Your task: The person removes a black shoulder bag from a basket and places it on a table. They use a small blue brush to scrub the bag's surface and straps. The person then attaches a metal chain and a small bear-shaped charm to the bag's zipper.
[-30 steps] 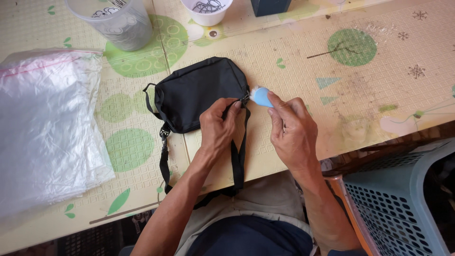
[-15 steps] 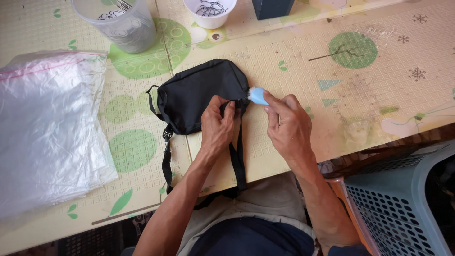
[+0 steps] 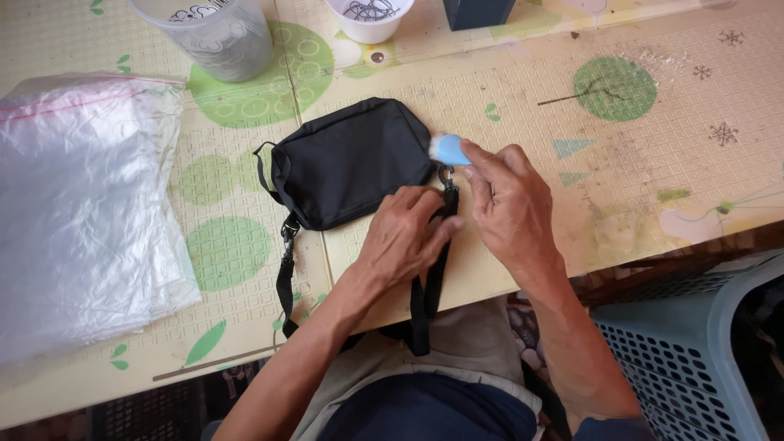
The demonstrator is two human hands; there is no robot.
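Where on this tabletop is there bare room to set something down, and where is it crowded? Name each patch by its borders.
Widest free patch: the table right of the right hand, up to its far edge. A narrower strip lies between the black bag and the plastic bags. Crowded: the far edge, with clear tub and white cup, and around the left hand.

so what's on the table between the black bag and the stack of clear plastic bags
Nothing: in the head view the stretch between the black bag and the plastic bags is bare patterned table mat.
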